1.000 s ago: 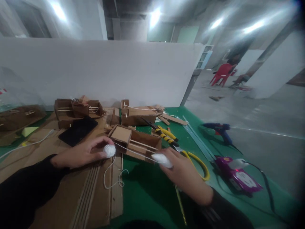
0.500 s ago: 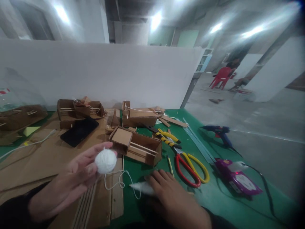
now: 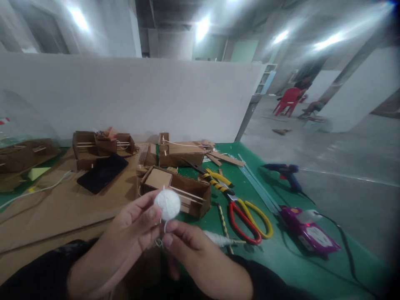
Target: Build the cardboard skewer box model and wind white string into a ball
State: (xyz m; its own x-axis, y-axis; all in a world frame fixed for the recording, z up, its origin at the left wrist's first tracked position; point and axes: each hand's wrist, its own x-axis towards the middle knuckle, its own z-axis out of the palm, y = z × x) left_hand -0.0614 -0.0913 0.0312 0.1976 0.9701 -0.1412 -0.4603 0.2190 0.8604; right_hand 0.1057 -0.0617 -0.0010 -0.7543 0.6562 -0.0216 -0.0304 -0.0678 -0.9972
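Right hand (image 3: 200,254) has moved from the white spool (image 3: 217,238) to the yarn ball (image 3: 168,204), thumb and forefinger pinched on its strand (image 3: 165,226); left hand (image 3: 131,233) clamps the ball before the cardboard box (image 3: 205,203). Spool lies beyond, partly hidden; strand's lower run is hard to trace.

A plain white partition (image 3: 131,96) stands behind the green table (image 3: 271,262), running from past nine round to past one o'clock. Bright ceiling lights (image 3: 203,28) glare at ten, twelve, half past one and two. At one o'clock, beyond the partition, a pale green panel (image 3: 245,51) shows blurrily. A red chair (image 3: 287,101) sits at two on the grey floor (image 3: 343,162), which stretches toward three. Between them rises a white wall (image 3: 368,91).
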